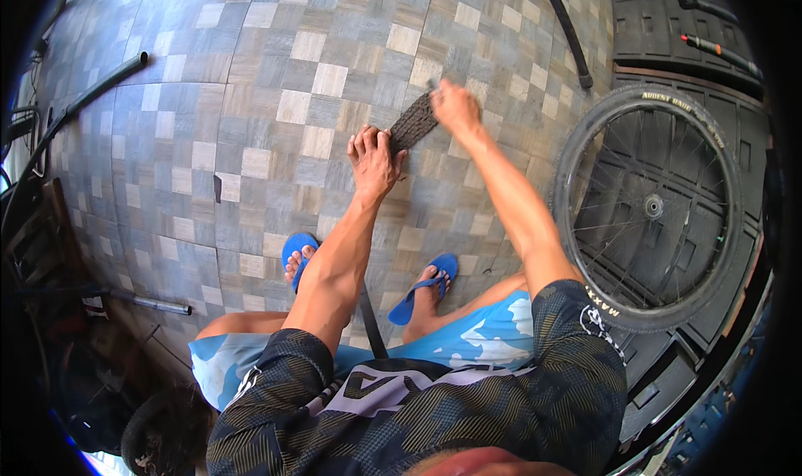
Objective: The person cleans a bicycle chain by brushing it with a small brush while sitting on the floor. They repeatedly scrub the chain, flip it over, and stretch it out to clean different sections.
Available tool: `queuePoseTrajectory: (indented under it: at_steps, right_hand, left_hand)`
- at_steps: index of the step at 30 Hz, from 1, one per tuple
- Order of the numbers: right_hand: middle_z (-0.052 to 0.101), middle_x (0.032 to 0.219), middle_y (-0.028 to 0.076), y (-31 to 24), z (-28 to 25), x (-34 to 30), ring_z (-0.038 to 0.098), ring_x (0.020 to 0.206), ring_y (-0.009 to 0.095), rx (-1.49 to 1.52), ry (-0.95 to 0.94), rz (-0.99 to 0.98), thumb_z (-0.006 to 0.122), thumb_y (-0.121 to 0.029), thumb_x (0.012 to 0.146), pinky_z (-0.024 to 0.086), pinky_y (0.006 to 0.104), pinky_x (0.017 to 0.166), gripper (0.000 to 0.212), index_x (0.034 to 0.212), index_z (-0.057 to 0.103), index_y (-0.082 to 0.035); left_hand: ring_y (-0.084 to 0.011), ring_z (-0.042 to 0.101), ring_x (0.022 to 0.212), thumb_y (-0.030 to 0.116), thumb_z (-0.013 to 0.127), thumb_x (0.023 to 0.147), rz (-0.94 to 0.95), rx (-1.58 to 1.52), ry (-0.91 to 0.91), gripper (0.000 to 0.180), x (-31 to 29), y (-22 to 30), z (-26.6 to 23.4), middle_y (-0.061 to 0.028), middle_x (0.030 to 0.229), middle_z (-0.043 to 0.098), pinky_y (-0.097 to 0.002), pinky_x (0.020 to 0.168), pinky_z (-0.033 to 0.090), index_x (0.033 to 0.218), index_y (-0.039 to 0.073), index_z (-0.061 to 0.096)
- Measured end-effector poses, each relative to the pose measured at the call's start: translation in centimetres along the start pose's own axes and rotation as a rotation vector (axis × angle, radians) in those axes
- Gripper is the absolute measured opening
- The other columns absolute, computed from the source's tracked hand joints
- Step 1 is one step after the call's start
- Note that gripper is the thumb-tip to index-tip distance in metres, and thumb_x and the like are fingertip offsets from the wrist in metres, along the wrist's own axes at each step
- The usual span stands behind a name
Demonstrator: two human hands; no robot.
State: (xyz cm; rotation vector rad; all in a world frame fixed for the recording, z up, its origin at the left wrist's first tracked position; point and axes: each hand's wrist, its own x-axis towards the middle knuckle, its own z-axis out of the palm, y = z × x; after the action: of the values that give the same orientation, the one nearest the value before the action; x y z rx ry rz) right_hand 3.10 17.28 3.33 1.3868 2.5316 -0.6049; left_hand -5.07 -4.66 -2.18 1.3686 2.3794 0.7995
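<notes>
The wheel [653, 207] lies on a black panel [702, 363], and the dark, rough strip [414, 126] is to its left, somewhat toward the top of the wheel, over the checkered floor [175, 196]. The person's hands are apart, one at each end of the strip. The left hand [375, 163], farther from the wheel, is clamped on its end, fingers bent and thumb against the side. The right hand [457, 110], nearer the wheel, is curled at the other end — I cannot tell whether it grips the strip or something small and grey at its fingertips. Left of the wheel, lower than the hands, are two blue sandals [449, 265] on the person's feet. A black tube [570, 37] ends just above and left of the wheel — another tube [104, 85] lies well to the wheel's left.
</notes>
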Motion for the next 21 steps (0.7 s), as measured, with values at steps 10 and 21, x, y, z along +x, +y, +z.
queuePoseTrajectory:
  at_steps: [10, 21]
  right_hand:
    - [0.059, 0.066, 0.007, 0.5, 1.4, -0.9, 0.057, 0.053, 0.021, -0.117, 0.031, -0.228, 0.053, -0.025, 0.107, 0.054, 0.0368, 0.047, 0.029, 0.110, 0.064, 0.002]
    - [0.073, 0.088, 0.025, 1.0, -0.9, 2.1, 0.074, 0.079, 0.041, 0.085, 0.039, 0.138, 0.056, -0.031, 0.104, 0.060, 0.0544, 0.073, 0.031, 0.107, 0.063, -0.001]
  left_hand:
    - [-0.0343, 0.035, 0.144, 0.041, 0.080, 0.086, 0.003, 0.007, -0.012, 0.060, 0.5, 0.4, 0.5, -0.0135, 0.138, 0.048, -0.0541, 0.121, 0.021, 0.132, 0.010, 0.056]
    - [-0.0343, 0.035, 0.143, 0.040, 0.082, 0.085, -0.008, 0.011, -0.015, 0.060, 0.5, 0.3, 0.2, -0.0133, 0.139, 0.048, -0.0541, 0.121, 0.022, 0.130, 0.010, 0.057]
